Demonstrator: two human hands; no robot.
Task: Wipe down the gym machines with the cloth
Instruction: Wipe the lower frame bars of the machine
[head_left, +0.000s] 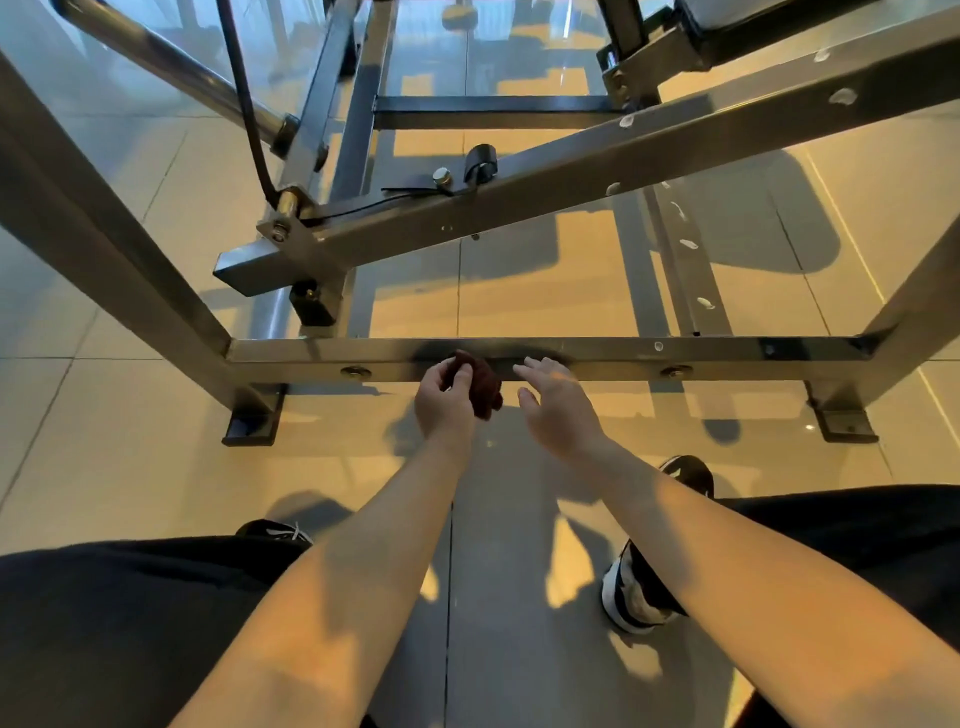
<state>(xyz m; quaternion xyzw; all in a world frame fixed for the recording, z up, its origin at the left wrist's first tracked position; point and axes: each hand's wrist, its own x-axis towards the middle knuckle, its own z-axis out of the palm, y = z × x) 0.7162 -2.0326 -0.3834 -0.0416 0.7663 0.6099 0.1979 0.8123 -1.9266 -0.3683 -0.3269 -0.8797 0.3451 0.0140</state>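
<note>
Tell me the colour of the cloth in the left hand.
The cloth is dark reddish-brown, best seen in the head view.

Glossy beige tiled floor (130, 467); black-and-white sneaker (639, 597) on tile; black trousers (104, 623) at bottom edge.

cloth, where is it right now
Head view, centre: the cloth is bunched in the left hand, right at the machine's low crossbar, with the open right hand just to its right.
</note>
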